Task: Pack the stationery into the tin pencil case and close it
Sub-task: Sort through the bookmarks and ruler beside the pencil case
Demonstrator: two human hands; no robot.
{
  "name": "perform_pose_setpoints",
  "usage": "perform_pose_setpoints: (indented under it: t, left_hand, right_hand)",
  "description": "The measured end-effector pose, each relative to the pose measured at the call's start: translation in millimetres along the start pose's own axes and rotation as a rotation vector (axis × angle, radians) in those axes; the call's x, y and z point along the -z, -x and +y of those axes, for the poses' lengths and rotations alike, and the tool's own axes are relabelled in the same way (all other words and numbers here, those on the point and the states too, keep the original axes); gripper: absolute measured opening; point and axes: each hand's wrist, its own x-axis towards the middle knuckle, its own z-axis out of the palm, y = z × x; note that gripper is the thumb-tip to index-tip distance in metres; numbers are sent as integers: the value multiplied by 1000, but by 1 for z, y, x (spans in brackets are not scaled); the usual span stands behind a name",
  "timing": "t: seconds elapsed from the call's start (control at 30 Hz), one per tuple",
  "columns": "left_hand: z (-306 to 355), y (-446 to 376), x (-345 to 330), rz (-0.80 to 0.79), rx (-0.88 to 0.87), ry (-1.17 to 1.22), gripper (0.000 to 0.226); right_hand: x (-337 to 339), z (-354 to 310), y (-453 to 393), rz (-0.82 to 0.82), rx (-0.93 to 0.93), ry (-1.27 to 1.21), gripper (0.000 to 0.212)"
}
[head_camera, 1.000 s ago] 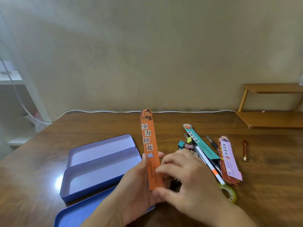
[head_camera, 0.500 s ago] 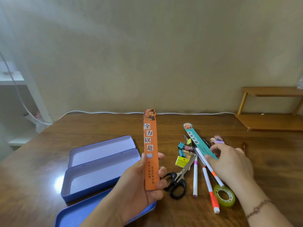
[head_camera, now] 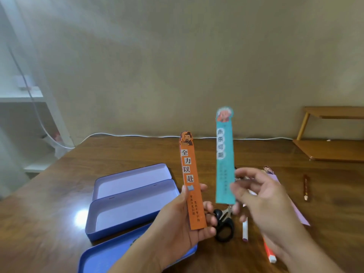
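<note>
The open tin pencil case is lying on the wooden table, and it is serving here as the landmark for everything else. Its two pale, empty trays are sitting side by side, and a darker blue part (lid or a further tray, I cannot tell which) is lying just in front of it, nearer the person.

Just right of the case, the left hand is holding an orange bookmark upright above the table, with the thumb pressing its left edge and the fingers curling round behind its lower end. Further right of the case, black-handled scissors are lying on the table, partly hidden behind that hand.

Further right again, a teal bookmark is standing upright in the air, higher than the orange one, and the right hand is pinching its lower right edge; the hand is blurred, so the exact finger placement is unclear. Below it, a white pen and an orange-and-white marker are resting on the table. A pink bookmark is showing behind the right hand, and well to the right of the case a small brown pen is lying alone. A wooden shelf is standing farthest from the case, against the wall.
</note>
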Motion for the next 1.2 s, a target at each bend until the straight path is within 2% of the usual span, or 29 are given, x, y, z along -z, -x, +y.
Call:
perform_pose_setpoints:
  t: [0.1, 0.2, 0.3, 0.37, 0.47, 0.53, 0.63, 0.73, 0.8, 0.87, 0.93, 0.97, 1.03, 1.1, 1.13, 1.2]
  left_hand:
    - [-2, 1, -2, -14, 25, 22, 49]
    - [-3, 0, 0, 46, 22, 1, 47]
    - [-5, -1, 0, -10, 17, -17, 49]
    - [-6, -3, 1, -24, 18, -4, 49]
    - [-7, -5, 1, -24, -4, 1, 47]
    - [-7, -6, 2, 4, -30, -15, 49]
    - [-7, -6, 3, -4, -35, -7, 54]
    - [-8, -6, 4, -32, -40, -17, 53]
    - [-9, -7, 6, -40, -34, -22, 52]
    - [-8, -7, 8, -49, -24, -9, 51]
    - [-6, -6, 9, -81, -19, -3, 47]
    - [-5, -6, 9, -96, -17, 7, 44]
    - [-4, -5, 10, -122, -18, 23, 42]
    - [-3, -5, 9, -127, -22, 27, 42]
    - [-3, -5, 9, -127, -23, 25, 43]
    - [-4, -6, 9, -128, -22, 12, 44]
  right_hand:
    - [-22, 10, 10, -92, -1, 192, 23]
    - [-24, 16, 12, -44, 111, 490, 19]
    - [-24, 20, 16, -6, 276, 760, 16]
    - [-25, 24, 18, -26, 362, 894, 27]
    - [-27, 30, 18, -147, 484, 1066, 48]
    - [-27, 32, 19, -224, 618, 1120, 51]
    - [-26, 34, 18, -196, 788, 1069, 37]
    - [-27, 34, 17, -112, 862, 1045, 29]
    - [-27, 30, 18, -146, 858, 993, 28]
    - [-17, 20, 13, -138, 769, 890, 29]
    - [8, 5, 1, 74, 603, 862, 26]
    - [27, -3, -7, 206, 476, 923, 23]
    - [67, -13, -21, 377, 72, 1133, 22]
    - [96, -14, -27, 378, -319, 1274, 31]
    - [102, -11, -29, 330, -446, 1308, 37]
    - [104, -5, -33, 248, -569, 1320, 48]
